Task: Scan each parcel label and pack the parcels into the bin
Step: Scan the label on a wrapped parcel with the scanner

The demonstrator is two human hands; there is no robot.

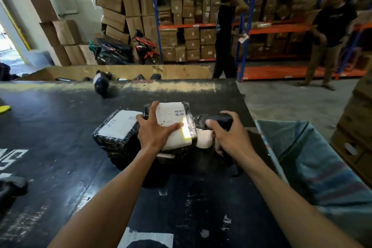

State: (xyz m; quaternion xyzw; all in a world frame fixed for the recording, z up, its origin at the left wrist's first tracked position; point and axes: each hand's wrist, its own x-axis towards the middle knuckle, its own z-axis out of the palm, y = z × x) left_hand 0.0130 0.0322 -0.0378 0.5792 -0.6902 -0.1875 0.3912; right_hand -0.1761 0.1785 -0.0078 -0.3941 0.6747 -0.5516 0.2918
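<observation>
My left hand (pixel 156 129) holds a black-wrapped parcel (pixel 175 119) by its near left side, fingers spread over the wrap and white label. The label faces up, and a bright streak of light falls on its right edge. My right hand (pixel 227 137) grips a black handheld scanner (pixel 220 120) just right of that parcel, its head pointing left toward the label. A second black parcel with a white label (pixel 115 129) lies directly to the left. More dark parcels lie under and beside the held one. Another black parcel (pixel 100 83) sits far back on the table.
The black table (pixel 60 137) spans the foreground. A large cardboard bin (pixel 124 72) with dark parcels stands behind its far edge. A blue-grey sack (pixel 314 159) hangs open at the right. Two people stand by the orange shelving at the back right.
</observation>
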